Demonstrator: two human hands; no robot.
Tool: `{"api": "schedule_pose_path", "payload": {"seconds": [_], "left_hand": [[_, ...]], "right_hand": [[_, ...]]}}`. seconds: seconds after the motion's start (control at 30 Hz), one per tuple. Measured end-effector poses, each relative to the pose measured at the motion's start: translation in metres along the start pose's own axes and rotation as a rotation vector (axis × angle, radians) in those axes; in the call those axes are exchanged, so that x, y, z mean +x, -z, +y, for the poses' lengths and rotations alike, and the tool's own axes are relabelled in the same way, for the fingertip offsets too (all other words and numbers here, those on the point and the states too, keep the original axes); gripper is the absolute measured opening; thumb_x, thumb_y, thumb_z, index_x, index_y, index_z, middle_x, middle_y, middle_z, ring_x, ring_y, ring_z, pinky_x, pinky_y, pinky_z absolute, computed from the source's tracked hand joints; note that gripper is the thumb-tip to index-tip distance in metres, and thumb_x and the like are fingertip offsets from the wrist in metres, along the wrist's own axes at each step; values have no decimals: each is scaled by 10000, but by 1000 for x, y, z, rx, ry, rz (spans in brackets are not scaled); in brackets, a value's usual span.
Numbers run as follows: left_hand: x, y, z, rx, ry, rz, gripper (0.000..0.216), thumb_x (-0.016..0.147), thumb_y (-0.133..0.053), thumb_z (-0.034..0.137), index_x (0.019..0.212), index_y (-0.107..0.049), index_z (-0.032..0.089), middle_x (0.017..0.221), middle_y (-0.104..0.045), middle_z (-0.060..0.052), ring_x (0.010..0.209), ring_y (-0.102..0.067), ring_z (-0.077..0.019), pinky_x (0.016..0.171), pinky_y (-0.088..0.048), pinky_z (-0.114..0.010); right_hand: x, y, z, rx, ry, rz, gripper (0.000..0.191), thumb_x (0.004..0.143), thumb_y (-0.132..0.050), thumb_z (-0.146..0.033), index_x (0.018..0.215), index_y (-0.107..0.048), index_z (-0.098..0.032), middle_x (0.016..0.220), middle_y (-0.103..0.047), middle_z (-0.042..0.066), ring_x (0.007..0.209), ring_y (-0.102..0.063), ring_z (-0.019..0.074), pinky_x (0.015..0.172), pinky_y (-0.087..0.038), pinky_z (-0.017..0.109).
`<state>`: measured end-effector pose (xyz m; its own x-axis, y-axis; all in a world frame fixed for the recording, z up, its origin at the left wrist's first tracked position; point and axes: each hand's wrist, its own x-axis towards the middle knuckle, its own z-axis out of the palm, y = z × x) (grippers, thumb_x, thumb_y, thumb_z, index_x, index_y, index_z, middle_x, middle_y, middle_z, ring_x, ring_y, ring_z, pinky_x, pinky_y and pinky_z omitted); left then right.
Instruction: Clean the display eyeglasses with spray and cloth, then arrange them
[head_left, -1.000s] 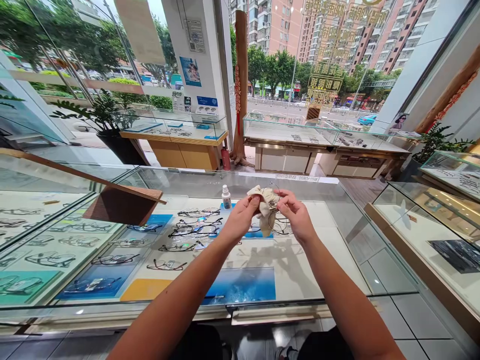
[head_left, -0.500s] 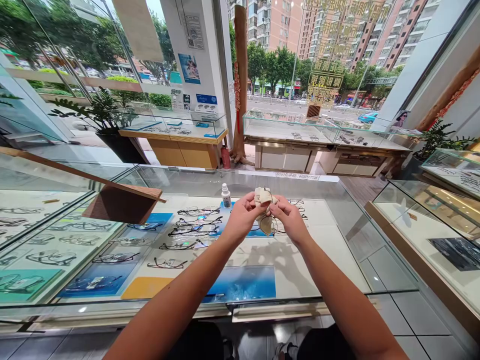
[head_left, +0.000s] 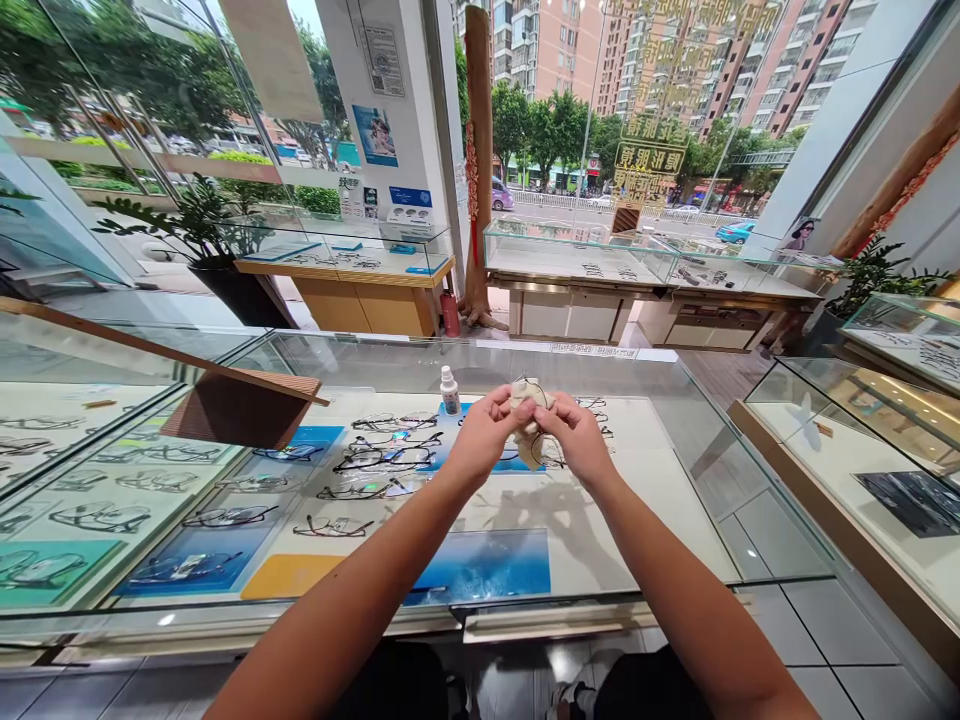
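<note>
1. The left hand [head_left: 484, 440] is closing its thumb and fingers on a beige cloth [head_left: 527, 405], pinching it from the left side.
2. The right hand [head_left: 581, 440] is pinching the same cloth from the right, and the fingertips of both hands are meeting on it.
3. The cloth is wrapping part of a pair of thin wire spectacles [head_left: 534, 383]. A wire loop is showing above the cloth and a lens rim is hanging below it, between the two hands. Which hand is bearing the frame itself I cannot tell.
4. Cloth and spectacles are being held in the air above the glass worktop [head_left: 675, 480], over its far half and about midway between its left and right edges.
5. A small white bottle [head_left: 449, 390] is standing upright on the worktop, just left of the left hand, toward the far edge.
6. Under the glass, display frames [head_left: 382, 460] are lying in rows on white and blue mats, mostly left of the hands, with a few just right of them.
7. A brown wooden panel [head_left: 240, 408] is sitting tilted at the worktop's far-left corner.
</note>
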<state>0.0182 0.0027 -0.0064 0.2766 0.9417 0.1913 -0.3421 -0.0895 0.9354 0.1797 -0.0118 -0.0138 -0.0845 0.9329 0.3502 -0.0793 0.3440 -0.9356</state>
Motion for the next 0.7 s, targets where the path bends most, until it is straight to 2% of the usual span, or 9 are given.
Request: {"api": "schedule_pose_path", "payload": {"seconds": [0.17,0.3,0.53,0.63,0.7], "left_hand": [[4,5,1,-118,-3,19,468,771,-908,423,1102,-712,156,891,-748,-41,770,-660,-140,745,-509,-247],[2,2,3,-88,-45,35,480,730,-937,394,1070,-688,165,915,-731,-28,754,-634,-125,736,-502,-241],[-5,-4,7,3,-121,142,461,782,-872,543,921,-648,165,742,-639,11,626,-540,-107,596,-407,-231],[-2,-1,10,-18,-122,117,463,812,-832,586,861,-653,162,701,-610,15,612,-512,-104,587,-385,-235],[0,1,11,-53,-104,51,466,819,-824,594,872,-667,158,726,-627,3,645,-534,-115,625,-415,-244]], "right_hand": [[1,2,0,6,12,-111,292,921,-692,-501,801,-801,-258,1075,-645,57,1128,-587,260,1057,-432,390],[0,3,1,27,-11,-145,297,908,-721,-536,830,-817,-266,1129,-633,57,1128,-595,262,1038,-449,392],[-5,-1,-2,-12,37,-258,329,915,-718,-577,840,-822,-273,1348,-608,64,1307,-546,290,1134,-406,418],[-6,-2,-5,33,12,-240,314,903,-735,-562,824,-820,-270,1316,-622,61,1248,-570,280,1092,-431,401],[-5,-2,-4,101,-41,-187,304,878,-760,-554,810,-816,-263,1203,-653,61,1143,-597,265,1041,-454,390]]}}
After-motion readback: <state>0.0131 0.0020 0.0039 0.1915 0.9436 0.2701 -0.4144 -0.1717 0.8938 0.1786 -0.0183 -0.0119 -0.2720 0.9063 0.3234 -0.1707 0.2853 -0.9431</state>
